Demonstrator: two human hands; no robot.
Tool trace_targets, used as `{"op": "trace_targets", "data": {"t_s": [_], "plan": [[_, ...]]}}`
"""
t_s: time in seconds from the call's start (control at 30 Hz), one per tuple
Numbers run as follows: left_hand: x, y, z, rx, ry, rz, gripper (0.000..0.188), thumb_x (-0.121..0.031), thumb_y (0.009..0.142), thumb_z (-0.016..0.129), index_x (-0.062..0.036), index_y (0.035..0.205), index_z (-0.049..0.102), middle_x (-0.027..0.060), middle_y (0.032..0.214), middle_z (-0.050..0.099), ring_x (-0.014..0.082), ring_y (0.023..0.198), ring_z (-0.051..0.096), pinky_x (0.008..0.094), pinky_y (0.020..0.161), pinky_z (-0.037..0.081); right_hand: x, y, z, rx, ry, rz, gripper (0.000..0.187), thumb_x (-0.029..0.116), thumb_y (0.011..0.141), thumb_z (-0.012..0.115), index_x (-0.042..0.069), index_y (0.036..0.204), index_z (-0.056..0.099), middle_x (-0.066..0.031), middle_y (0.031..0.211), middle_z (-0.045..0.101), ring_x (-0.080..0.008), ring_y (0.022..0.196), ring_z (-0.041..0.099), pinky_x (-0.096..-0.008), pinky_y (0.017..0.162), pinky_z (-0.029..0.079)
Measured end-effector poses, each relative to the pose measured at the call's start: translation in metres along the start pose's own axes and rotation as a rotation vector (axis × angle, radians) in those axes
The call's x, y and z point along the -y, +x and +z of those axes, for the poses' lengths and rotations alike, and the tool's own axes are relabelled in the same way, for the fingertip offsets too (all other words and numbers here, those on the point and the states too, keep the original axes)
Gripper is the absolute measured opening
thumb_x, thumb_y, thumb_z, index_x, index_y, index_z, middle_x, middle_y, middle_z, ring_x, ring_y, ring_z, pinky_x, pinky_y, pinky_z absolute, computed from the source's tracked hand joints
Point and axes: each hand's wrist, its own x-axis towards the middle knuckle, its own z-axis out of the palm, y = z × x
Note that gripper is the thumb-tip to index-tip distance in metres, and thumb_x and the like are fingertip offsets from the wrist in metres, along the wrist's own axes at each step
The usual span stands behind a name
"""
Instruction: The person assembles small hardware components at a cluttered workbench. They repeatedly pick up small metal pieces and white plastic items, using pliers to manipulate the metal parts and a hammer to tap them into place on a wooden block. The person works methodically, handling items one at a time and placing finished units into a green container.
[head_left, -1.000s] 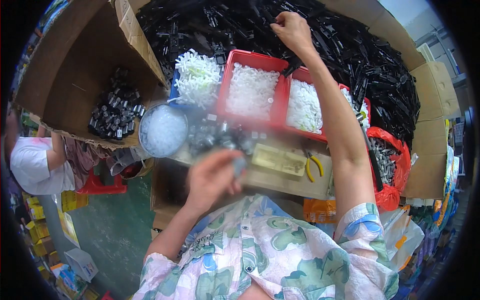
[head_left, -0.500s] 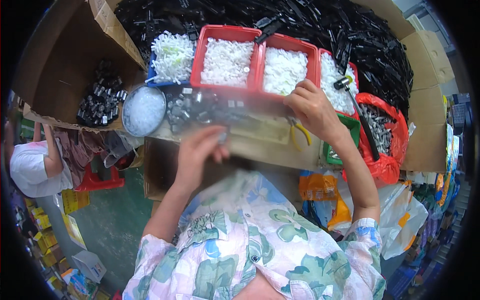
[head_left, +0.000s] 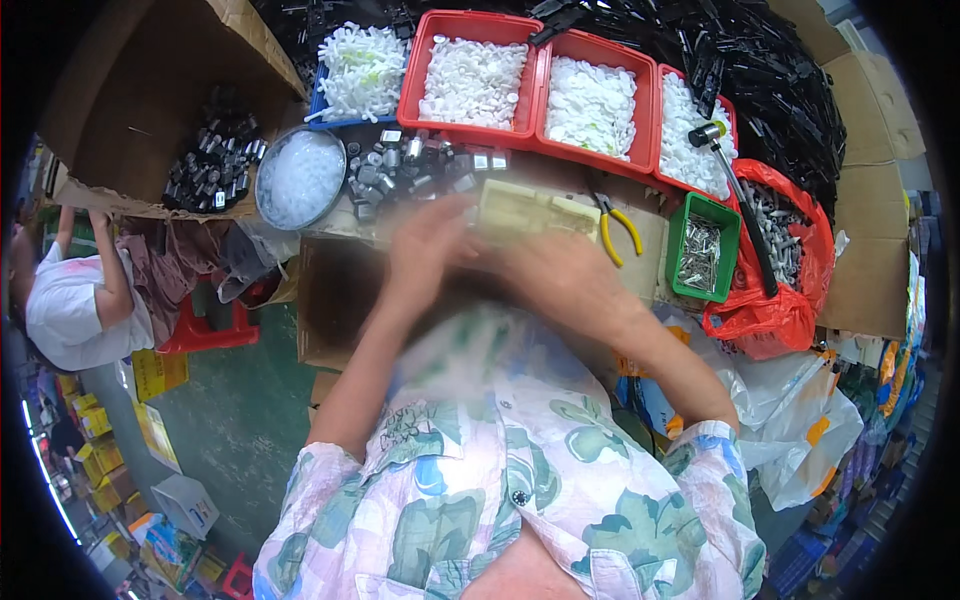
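Green floor point(head_left: 245, 420) is seen at left, flanked by yellow cartons point(head_left: 95, 455); a co-worker point(head_left: 75, 305) in a white top is caught at the edge, near a red plastic stool point(head_left: 225, 325). An open cardboard box point(head_left: 120, 110) is stocked with black-and-silver cylinders point(head_left: 215, 165). Just beside it, a round bowl point(head_left: 300, 178) is loaded with translucent white bits. Next, a blue tray point(head_left: 322, 110) is heaped with white stick-like pieces point(head_left: 362, 72). Loose silver cylinders point(head_left: 380, 178) are scattered on the counter point(head_left: 652, 235). Left hand point(head_left: 425, 250) is held just in front of them, curled and blurred; whether its grip is clamped on anything cannot be told. A cream rectangular block point(head_left: 535, 205) is set on the counter, between loose cylinders and pliers. Right hand point(head_left: 570, 280) is held at the block's near side, heavily blurred; its grip cannot be told either. Behind, three red trays point(head_left: 545, 105) are lined up, filled with small white parts point(head_left: 590, 108). Yellow-handled pliers point(head_left: 622, 230) are laid right of the block. A green tray point(head_left: 674, 240) is filled with metal pins point(head_left: 700, 250). A black-handled hammer point(head_left: 757, 240) is rested across a red plastic bag point(head_left: 818, 270) of grey parts point(head_left: 780, 220). Black plastic parts point(head_left: 790, 120) are piled behind.
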Motion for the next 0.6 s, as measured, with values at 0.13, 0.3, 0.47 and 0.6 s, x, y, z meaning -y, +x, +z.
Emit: {"op": "trace_targets", "data": {"t_s": [0.13,0.3,0.47,0.6], "plan": [[-0.002,-0.002,-0.001,0.014,-0.069,0.001,0.03,-0.008,0.099,0.053,0.0045,0.126,0.06,0.016,0.1,0.07,0.0176,0.078,0.07,0.0254,0.068,0.056,0.019,-0.007,0.031,0.017,-0.236,0.06,0.012,0.01,0.074,0.064,0.007,0.085,0.061,-0.0016,0.069,0.054,-0.0179,0.067,0.062,-0.0325,0.057,0.045],[-0.023,-0.013,-0.008,0.009,-0.233,-0.003,0.031,-0.01,0.097,0.055,0.0038,0.124,0.06,0.017,0.098,0.071,0.0183,0.076,0.07,0.0253,0.067,0.056,0.021,-0.01,0.018,0.042,-0.324,0.098,0.011,0.008,0.073,0.062,0.006,0.084,0.062,-0.0015,0.067,0.052,-0.0169,0.065,0.059,-0.0307,0.057,0.043],[-0.035,-0.019,-0.023,-0.016,-0.287,0.006,0.031,-0.011,0.097,0.055,0.0039,0.124,0.06,0.0178,0.096,0.071,0.0182,0.074,0.07,0.0252,0.066,0.056,0.012,-0.015,-0.023,-0.035,-0.342,-0.034,0.013,0.009,0.074,0.063,0.005,0.086,0.063,-0.0022,0.068,0.051,-0.0163,0.065,0.058,-0.0311,0.059,0.044],[-0.031,-0.022,-0.022,-0.009,-0.307,0.004,0.032,-0.011,0.098,0.057,0.004,0.125,0.059,0.017,0.096,0.071,0.0184,0.075,0.07,0.025,0.066,0.057,-0.034,0.005,-0.035,0.056,-0.279,-0.127,0.02,0.011,0.078,0.065,0.003,0.095,0.061,-0.0083,0.084,0.058,-0.0236,0.09,0.063,-0.0353,0.077,0.049]]}}
